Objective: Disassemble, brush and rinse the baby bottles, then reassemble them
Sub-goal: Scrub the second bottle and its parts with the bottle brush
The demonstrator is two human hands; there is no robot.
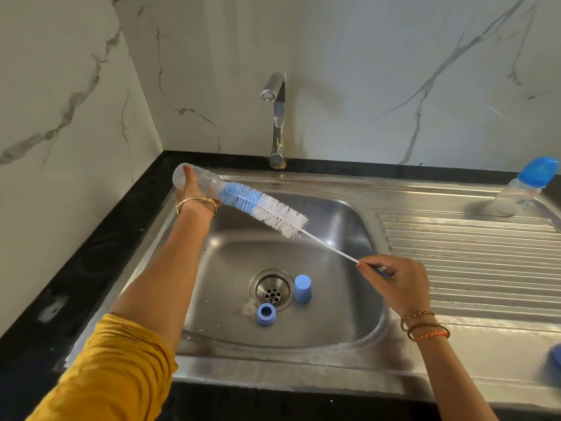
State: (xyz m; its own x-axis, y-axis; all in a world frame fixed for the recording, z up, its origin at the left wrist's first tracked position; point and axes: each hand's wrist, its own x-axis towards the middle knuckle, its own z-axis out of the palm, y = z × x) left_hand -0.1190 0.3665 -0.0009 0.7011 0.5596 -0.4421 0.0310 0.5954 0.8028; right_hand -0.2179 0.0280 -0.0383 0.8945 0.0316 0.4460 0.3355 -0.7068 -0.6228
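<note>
Above the sink basin (334, 214), my left hand (194, 192) grips the clear bottle (197, 180) on its side, mouth toward the tap (277, 117). My right hand (394, 281) pinches the thin white handle of the bottle brush (264, 209), whose blue-and-white bristles sit just outside the bottle's mouth, the tip entering it. Down by the drain (272, 289) lie a blue cap (302, 288), a blue collar ring (266, 313) and a clear teat (249, 306). Right of the basin, on the draining board (470, 253), stands a second, capped bottle (526, 185).
</note>
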